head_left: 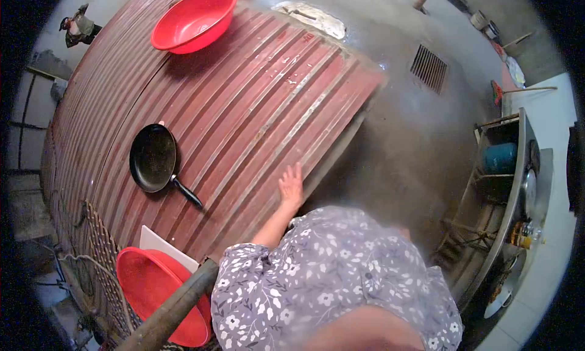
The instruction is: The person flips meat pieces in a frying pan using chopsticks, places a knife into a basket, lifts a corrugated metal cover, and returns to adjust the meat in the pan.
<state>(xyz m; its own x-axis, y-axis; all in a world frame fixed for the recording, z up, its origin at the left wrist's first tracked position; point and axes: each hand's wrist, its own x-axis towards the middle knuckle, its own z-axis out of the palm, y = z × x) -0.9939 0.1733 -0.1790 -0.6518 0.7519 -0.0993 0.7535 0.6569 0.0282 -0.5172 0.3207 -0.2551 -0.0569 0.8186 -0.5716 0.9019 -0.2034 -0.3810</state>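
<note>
My left hand (291, 186) is over the near edge of the red corrugated metal sheet (256, 107), its fingers spread and nothing in them. Whether it touches the sheet is hard to tell. To its left on the sheet lies a black frying pan (152, 158), its handle pointing down and right toward me. My right hand does not show; only a small bit of skin is visible at the right side of the patterned garment (329, 272).
A red basin (198, 22) sits at the sheet's far end. At lower left are another red basin (146, 284), a white board (164, 247) and a thick pole (173, 308). A counter with shelves (487, 253) stands right. The floor has a drain grate (429, 69).
</note>
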